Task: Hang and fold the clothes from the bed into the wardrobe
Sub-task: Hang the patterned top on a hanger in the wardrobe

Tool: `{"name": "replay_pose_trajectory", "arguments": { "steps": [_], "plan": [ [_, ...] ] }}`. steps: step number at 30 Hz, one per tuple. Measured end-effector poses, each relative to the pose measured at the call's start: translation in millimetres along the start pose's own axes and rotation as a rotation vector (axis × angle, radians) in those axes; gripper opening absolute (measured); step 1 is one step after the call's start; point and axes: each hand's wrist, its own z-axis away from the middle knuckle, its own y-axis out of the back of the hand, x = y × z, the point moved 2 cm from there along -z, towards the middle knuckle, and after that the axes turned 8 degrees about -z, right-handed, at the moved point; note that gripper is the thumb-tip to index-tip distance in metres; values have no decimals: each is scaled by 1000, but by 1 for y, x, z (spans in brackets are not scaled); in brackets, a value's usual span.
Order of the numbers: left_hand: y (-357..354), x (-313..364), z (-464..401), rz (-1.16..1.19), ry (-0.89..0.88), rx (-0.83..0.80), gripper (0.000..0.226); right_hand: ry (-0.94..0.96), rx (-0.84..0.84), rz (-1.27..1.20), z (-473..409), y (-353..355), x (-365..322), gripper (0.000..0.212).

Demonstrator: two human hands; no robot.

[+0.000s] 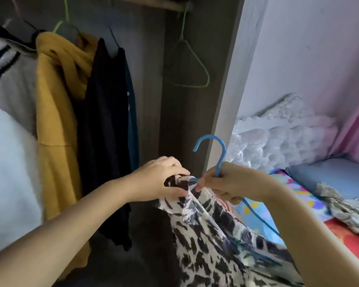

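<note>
A black-and-white patterned garment (220,241) hangs from a blue hanger (220,154) in front of the open wardrobe (174,125). My left hand (162,179) grips the garment's bunched top edge at the hanger's shoulder. My right hand (232,183) holds the hanger at its neck, just below the hook, which points up and left. One blue hanger arm runs down to the right past my right wrist. The hanger's left arm is hidden under the cloth.
On the wardrobe rail (153,3) hang a white striped top (8,141), a mustard hoodie (58,112), a dark garment (108,129) and an empty green hanger (187,65). The bed (311,195) at right carries a crumpled patterned garment (344,208), a grey pillow (336,175) and white bedding (278,137).
</note>
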Motion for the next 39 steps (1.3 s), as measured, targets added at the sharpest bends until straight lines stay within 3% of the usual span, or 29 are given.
{"name": "replay_pose_trajectory", "arguments": {
  "steps": [2,5,7,9,11,13,16,18,21,22,25,28,30,32,35,37,39],
  "plan": [
    [-7,-1,-2,182,-2,-22,28,116,52,-96,10,11,0,21],
    [-8,-13,-1,119,7,218,47,6,176,-156,18,26,28,18],
    [-5,-21,5,42,-43,325,55,-247,82,132,22,25,62,26],
    [-4,-27,9,42,-81,321,57,-453,-86,367,24,13,97,22],
    [-5,-30,12,34,-103,321,57,-501,-226,433,23,-5,125,14],
    [-7,-33,15,10,-107,348,58,-498,-259,489,17,-15,144,29],
    [-6,-43,24,-36,-75,355,53,-449,-96,424,5,-17,159,32],
    [-8,-47,31,-173,-35,332,47,-408,181,401,3,1,163,36],
    [-21,-42,37,-405,47,313,27,-341,467,532,-4,24,166,19],
    [-25,-37,39,-447,78,324,24,-309,492,518,-5,25,162,13],
    [-31,-25,39,-387,173,389,21,-187,467,492,-13,10,144,21],
    [-33,-13,41,-258,101,502,24,34,461,350,-15,-12,117,9],
    [-34,-11,45,-197,52,506,38,160,345,208,-5,-23,96,36],
    [-33,-21,50,-95,74,523,54,214,233,79,16,-17,77,48],
    [-26,-44,52,130,170,545,27,361,434,281,45,28,60,54],
    [-15,-54,45,201,226,600,11,331,406,472,47,43,56,46],
    [1,-56,37,208,212,643,14,281,334,538,45,46,57,24]
  ]
}}
